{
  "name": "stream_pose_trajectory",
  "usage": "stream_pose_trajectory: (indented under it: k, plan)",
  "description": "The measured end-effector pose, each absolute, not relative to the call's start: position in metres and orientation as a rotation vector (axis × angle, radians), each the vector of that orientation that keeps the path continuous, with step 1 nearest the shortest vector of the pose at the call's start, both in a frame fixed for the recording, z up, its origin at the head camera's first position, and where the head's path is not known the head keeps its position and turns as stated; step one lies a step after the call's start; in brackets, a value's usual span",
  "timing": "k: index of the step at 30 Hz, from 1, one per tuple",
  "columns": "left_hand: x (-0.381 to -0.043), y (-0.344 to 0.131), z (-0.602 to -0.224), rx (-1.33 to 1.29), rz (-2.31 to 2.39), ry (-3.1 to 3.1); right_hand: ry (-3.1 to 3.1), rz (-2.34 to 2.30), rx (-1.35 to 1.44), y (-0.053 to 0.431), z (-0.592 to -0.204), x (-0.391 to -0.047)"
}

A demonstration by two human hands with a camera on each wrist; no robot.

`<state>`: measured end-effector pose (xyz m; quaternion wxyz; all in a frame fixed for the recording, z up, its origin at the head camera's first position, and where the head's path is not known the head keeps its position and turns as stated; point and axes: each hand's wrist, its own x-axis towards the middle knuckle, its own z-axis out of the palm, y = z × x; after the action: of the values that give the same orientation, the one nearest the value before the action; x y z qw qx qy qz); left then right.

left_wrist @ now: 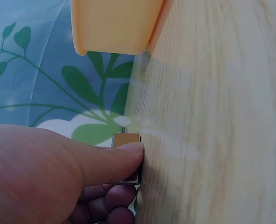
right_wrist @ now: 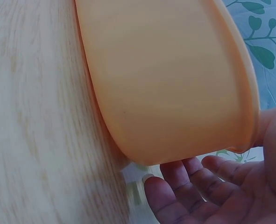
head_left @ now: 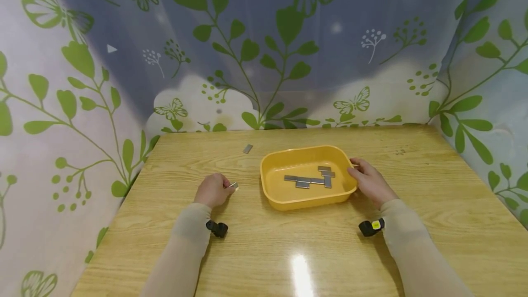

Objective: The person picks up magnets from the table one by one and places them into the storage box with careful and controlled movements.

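On the left of the head view, my left hand [head_left: 213, 190] pinches a small silver metal block [head_left: 234, 186] between thumb and fingers, close over the table. The left wrist view shows the thumb pressed across the shiny face of the block [left_wrist: 126, 138]. My right hand [head_left: 371, 181] holds the right end of a yellow plastic tub [head_left: 305, 204], the thumb over its rim. In the right wrist view the fingers [right_wrist: 168, 196] lie along the outside of the tub [right_wrist: 170, 84]. Several similar metal blocks [head_left: 303, 180] lie flat in the tub, some edge to edge.
One more metal block [head_left: 247, 149] lies on the wooden table [head_left: 255, 251], behind and left of the tub. A leaf-patterned curtain [head_left: 247, 58] stands along the table's back and sides. Black wrist cameras [head_left: 217, 228] sit on both sleeves.
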<state>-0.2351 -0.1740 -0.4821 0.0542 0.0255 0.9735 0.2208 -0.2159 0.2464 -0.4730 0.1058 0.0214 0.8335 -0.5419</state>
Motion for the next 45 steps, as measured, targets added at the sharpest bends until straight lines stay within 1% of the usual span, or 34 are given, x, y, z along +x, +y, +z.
stream_pose_trajectory:
  k: [6, 21, 35, 45]
  plan:
    - [-0.2333, -0.1739, -0.4815, 0.103, 0.658, 2.958, 2.461, -1.594, 0.053, 0.2461, -0.4743, -0.2155]
    - [-0.2289, -0.1718, -0.4726, 0.348, 0.637, 2.982, 2.463, -1.611, 0.05, 0.2454, -0.4752, -0.2156]
    - [-0.2327, -0.1723, -0.4804, 0.405, 0.622, 2.951, 2.444, -1.615, 0.061, 0.2443, -0.4737, -0.2148]
    - [-0.2319, -0.1714, -0.4781, 0.415, 0.607, 2.939, 2.444, -1.61, 0.058, 0.2447, -0.4718, -0.2149]
